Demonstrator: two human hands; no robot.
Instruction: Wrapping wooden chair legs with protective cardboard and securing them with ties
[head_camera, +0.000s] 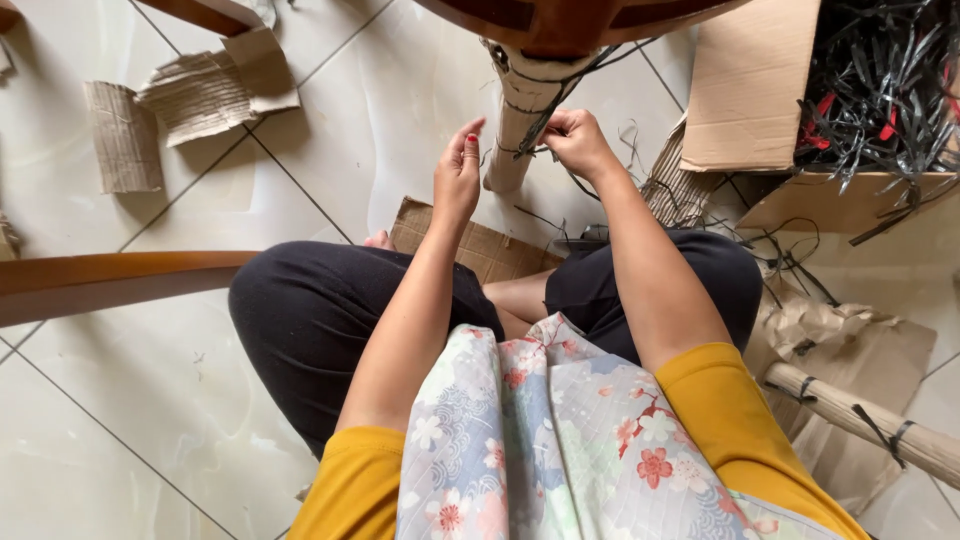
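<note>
The person sat on the tiled floor (150, 400) with legs crossed, and both hands were raised to a wrapped leg (520, 120) of a wooden chair, near the top centre of the frame. The leg was covered with brown paper and stood on the floor, just above a flat cardboard piece (470, 245).

The left hand (458, 175) was just to the left of the leg, palm turned toward it. Its fingers (470, 135) were held straight and close together, pointing up, and they pinched nothing that I could see. Whether they touched the paper I cannot tell.

The right hand (578, 140) was just to the right of the leg. Its fingers were curled and pressed together on a thin black strap (535, 125), which ran across the paper wrap. More loose straps hung beside the leg and lay on the floor under the right forearm.

In the upper right of the frame an open box (750, 90) held many black straps (880, 80), some with red tips. In the upper left, torn corrugated sheets (190, 95) lay on the tiles. At the left edge a curved wooden rail (100, 280) crossed the frame. In the lower right another wrapped pole (870, 415), bound with two black straps, lay on crumpled brown paper (850, 345).
</note>
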